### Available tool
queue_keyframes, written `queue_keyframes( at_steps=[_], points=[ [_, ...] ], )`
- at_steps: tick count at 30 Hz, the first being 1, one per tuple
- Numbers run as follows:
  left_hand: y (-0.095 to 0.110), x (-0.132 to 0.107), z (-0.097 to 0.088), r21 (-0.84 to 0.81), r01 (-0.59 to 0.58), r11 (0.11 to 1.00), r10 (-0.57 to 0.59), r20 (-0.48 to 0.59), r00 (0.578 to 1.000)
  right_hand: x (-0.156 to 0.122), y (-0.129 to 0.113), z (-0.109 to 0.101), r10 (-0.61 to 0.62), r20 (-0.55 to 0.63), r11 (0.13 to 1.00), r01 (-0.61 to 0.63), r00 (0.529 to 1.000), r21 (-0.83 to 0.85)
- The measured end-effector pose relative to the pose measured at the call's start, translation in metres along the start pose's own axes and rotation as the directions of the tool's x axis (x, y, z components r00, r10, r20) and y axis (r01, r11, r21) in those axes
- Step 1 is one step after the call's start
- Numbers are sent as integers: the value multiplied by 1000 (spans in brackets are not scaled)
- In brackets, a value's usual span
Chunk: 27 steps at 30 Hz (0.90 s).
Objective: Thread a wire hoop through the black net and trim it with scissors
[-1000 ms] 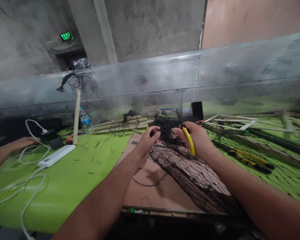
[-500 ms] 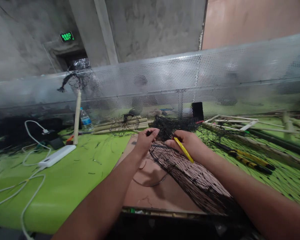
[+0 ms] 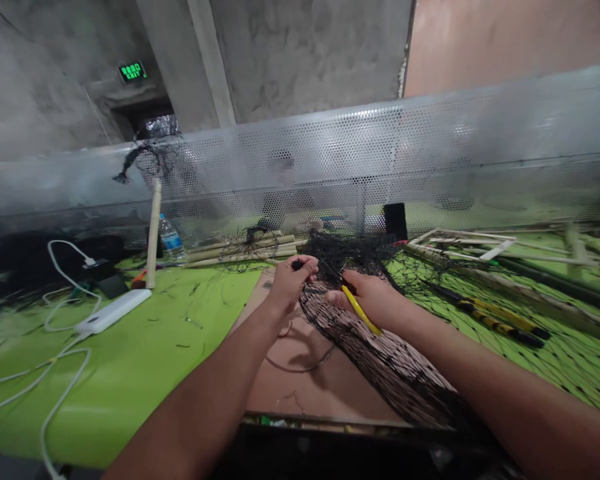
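My left hand (image 3: 291, 283) pinches a strand of black netting (image 3: 347, 253) between its fingertips. My right hand (image 3: 367, 298) grips yellow-handled pliers (image 3: 360, 310), whose tip is hidden in the fingers and mesh. The hands are close together above the bunched net. From there the net runs toward me as a long, dense band across a brown cardboard sheet (image 3: 300, 393). Thin black threads also lie on the green table (image 3: 130, 360).
To the left lie a white power bank (image 3: 113, 311), white cables (image 3: 65, 380) and a water bottle (image 3: 170, 239). Bamboo poles (image 3: 240, 252) lie ahead, below a perforated metal barrier (image 3: 300, 153). Yellow-and-black tools (image 3: 495, 320) and a pale wooden frame (image 3: 460, 240) lie right.
My right hand has moved left toward my left hand, and the pliers now lean further over. My left hand has shifted slightly, still pinching the netting.
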State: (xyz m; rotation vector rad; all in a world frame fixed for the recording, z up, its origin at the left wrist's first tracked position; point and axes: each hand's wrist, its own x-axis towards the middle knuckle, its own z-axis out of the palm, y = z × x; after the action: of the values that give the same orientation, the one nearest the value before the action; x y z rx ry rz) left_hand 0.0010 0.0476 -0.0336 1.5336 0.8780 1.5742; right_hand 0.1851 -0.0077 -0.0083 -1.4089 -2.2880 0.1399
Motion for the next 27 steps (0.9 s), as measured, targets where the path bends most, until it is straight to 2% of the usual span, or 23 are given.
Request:
queue_keyframes(
  at_steps=[5, 9, 13, 27],
  points=[
    [9, -6, 2, 180, -62, 982, 53, 56, 997, 1, 1, 1, -34, -11, 999, 34, 999, 9],
    [9, -6, 3, 222, -88, 971, 69, 92, 993, 1, 3, 3, -73, -23, 997, 73, 997, 23],
    [8, -6, 3, 276, -102, 956, 76, 105, 992, 1, 3, 3, -56, -15, 998, 57, 998, 26],
    [6, -3, 0, 305, -94, 948, 59, 122, 991, 5, 10, 8, -60, -84, 996, 66, 995, 66]
  ],
)
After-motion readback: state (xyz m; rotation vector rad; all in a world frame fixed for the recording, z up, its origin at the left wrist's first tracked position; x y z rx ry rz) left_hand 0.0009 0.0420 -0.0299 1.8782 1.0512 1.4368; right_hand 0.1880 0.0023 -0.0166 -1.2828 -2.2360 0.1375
